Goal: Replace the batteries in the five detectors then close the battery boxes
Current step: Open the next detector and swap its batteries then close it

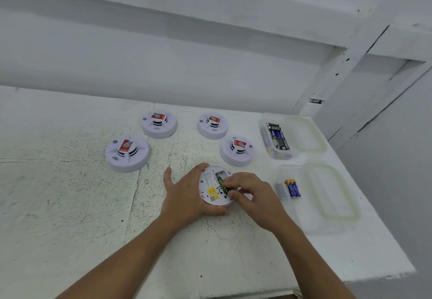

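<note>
Nearest, the left hand (pixel 184 195) cups the upturned detector (pixel 211 192) by its rim, near the middle of the white table (pixel 70 205). The right hand (pixel 252 195) pinches a green piece (pixel 220 182) in its open battery box with curled fingertips. Beyond, four more detectors (pixel 127 152) sit dome up. At the right, a far tub (pixel 272 157) and a near tub (pixel 280 173) hold batteries (pixel 292 188).

- We see a table (pixel 70 205) that is painted white, matt and rough, speckled with dark scuffs.
- We take the four detectors (pixel 127 158) for matt white plastic, with red paper-like labels (pixel 124 145).
- The upturned detector (pixel 208 199) shows us smooth white plastic and a yellow sticker (pixel 212 191).
- The boxes (pixel 261 125) and lids (pixel 308 135) look to us like cloudy clear plastic.
- We find the batteries (pixel 279 138) glossy.
</note>
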